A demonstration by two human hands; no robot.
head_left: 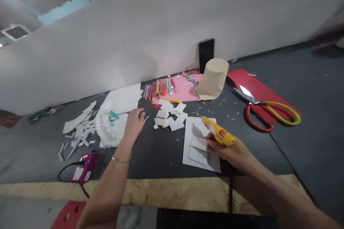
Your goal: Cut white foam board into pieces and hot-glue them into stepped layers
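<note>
Holding a yellow glue gun (220, 134), the right hand (236, 152) closes its fingers around the handle in the head view. The nozzle points away from the person, toward the far left of this grip, over a white board (187, 150). On this board, just left of and below the grip, lie two pale square pieces (197, 155); one is partly hidden near the fingers.

Farther left from the grip, beyond the board, is a loose pile of white squares (176, 123). To the upper right of the grip, red-and-yellow scissors (255, 102) lie spread, partly on a red sheet (279, 103). Straight beyond it stands a beige paper cylinder (213, 80).

Well to the left, the left hand (134, 123) has loosely bent fingers; I cannot tell if it holds something. Beside it, on its left, is a ruffled white object (106, 128) with teal pieces (114, 115).
</note>
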